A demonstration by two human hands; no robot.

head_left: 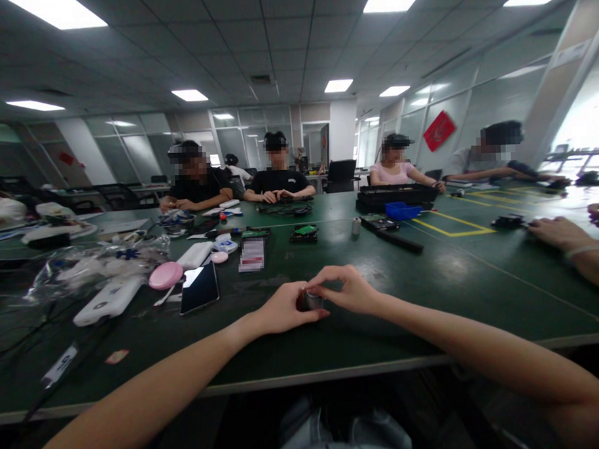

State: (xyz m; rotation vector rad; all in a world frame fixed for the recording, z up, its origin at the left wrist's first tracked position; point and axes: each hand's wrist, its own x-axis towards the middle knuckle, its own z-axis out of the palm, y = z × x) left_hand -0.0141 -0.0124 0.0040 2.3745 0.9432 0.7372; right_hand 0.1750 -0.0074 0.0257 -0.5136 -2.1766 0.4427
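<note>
A small grey metal cylinder stands upright on the green table in front of me. My left hand is closed around it, its thumb on the near side. The fingertips and thumb of my right hand come together at the cylinder's top rim. Whether they hold a separate small part there cannot be made out. A second, similar metal cylinder stands farther back, apart from both hands.
Left of my hands lie a dark phone, a pink round case, a white power strip and plastic bags. Farther back are a green circuit board, a blue tray and a black bar. Several people sit around the table.
</note>
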